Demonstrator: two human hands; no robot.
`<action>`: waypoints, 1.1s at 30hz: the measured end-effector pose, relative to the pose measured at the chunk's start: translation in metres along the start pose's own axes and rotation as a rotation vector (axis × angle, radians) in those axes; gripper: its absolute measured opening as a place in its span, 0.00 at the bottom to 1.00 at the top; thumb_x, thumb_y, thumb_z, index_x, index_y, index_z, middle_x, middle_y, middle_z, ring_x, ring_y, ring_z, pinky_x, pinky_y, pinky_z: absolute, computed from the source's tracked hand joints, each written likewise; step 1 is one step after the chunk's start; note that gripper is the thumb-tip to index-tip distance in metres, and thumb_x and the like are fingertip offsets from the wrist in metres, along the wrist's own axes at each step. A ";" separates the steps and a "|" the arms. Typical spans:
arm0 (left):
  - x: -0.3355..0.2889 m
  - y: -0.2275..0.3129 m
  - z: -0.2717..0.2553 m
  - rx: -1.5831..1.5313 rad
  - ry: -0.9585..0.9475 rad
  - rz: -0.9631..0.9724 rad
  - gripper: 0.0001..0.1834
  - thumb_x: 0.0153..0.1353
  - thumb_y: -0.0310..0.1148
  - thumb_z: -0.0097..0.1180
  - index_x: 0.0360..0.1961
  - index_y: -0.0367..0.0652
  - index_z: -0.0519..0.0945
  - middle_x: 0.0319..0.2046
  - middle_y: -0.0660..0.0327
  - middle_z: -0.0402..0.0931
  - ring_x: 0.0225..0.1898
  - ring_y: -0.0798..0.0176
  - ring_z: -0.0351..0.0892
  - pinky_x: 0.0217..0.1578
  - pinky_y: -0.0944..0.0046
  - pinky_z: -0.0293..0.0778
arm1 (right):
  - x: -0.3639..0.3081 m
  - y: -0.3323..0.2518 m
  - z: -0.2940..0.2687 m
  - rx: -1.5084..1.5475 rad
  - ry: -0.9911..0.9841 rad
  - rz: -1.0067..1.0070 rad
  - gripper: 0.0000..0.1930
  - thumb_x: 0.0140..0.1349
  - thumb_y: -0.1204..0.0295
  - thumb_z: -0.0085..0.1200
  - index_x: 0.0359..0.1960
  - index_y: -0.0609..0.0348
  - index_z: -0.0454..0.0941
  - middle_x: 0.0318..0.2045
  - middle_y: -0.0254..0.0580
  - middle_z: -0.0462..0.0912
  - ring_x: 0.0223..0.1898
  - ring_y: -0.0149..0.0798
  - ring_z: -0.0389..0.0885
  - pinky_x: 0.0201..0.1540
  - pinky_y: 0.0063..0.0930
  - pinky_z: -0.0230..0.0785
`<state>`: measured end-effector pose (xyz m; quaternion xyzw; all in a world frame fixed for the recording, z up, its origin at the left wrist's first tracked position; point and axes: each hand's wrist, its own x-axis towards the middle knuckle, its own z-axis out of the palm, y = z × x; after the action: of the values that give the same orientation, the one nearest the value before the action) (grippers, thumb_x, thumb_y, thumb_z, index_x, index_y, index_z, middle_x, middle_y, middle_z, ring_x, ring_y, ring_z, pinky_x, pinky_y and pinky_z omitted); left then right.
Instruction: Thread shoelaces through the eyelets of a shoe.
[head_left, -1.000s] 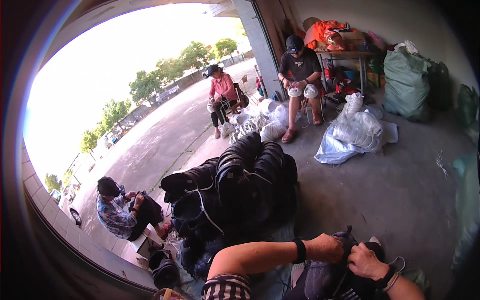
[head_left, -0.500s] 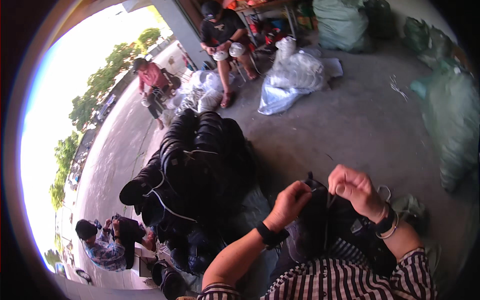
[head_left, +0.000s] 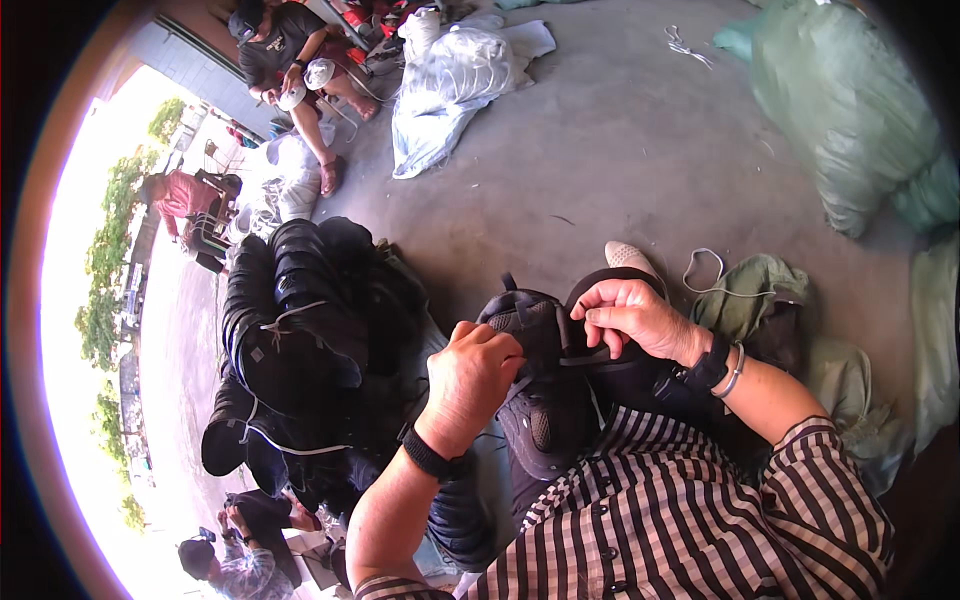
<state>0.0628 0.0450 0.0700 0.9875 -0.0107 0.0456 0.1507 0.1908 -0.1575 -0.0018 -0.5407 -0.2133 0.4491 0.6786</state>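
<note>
On my lap lie dark, cap-like pieces [head_left: 541, 425] with mesh panels and curved edges; one has a small loop at its top. My left hand [head_left: 468, 378] is closed in a fist at their left side, and whatever it may grip is hidden. My right hand [head_left: 635, 318] hovers over the dark rounded rim on the right, its fingers curled toward the thumb; anything between them is too small to make out. A bit of pale cord [head_left: 598, 405] shows between the pieces below my hands.
To the left stand nested stacks of dark caps [head_left: 300, 340] tied with white cord. Green sacks [head_left: 835, 110] and olive cloth [head_left: 755, 290] lie to the right. A white plastic bag [head_left: 450, 85] rests ahead. Seated people [head_left: 285, 60] work at the far left and lower left.
My hands have moved left in view and lie farther apart. The pale cord seen between them earlier no longer shows there. The view has turned, shifting the surroundings leftward.
</note>
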 end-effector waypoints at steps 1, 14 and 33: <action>-0.001 -0.001 0.000 0.026 -0.025 0.005 0.04 0.46 0.30 0.63 0.25 0.49 0.80 0.25 0.64 0.74 0.35 0.58 0.76 0.31 0.60 0.75 | 0.000 0.001 -0.001 -0.004 0.030 0.048 0.10 0.65 0.71 0.47 0.41 0.66 0.74 0.25 0.40 0.80 0.16 0.22 0.72 0.21 0.14 0.66; 0.003 0.003 0.001 0.089 -0.125 -0.006 0.02 0.45 0.29 0.58 0.23 0.45 0.78 0.29 0.64 0.73 0.40 0.55 0.72 0.31 0.56 0.75 | -0.002 0.004 0.011 -0.089 0.094 -0.025 0.07 0.65 0.74 0.47 0.38 0.64 0.75 0.24 0.38 0.79 0.14 0.21 0.70 0.19 0.14 0.63; -0.007 0.002 0.020 -0.037 0.029 0.002 0.05 0.45 0.27 0.60 0.26 0.49 0.79 0.29 0.64 0.75 0.43 0.54 0.70 0.44 0.56 0.67 | -0.003 0.006 0.009 -0.039 0.069 -0.094 0.07 0.65 0.74 0.47 0.38 0.64 0.75 0.23 0.38 0.79 0.13 0.21 0.70 0.18 0.14 0.63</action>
<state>0.0576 0.0368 0.0510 0.9837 -0.0106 0.0599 0.1691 0.1798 -0.1551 -0.0037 -0.5585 -0.2236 0.3935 0.6952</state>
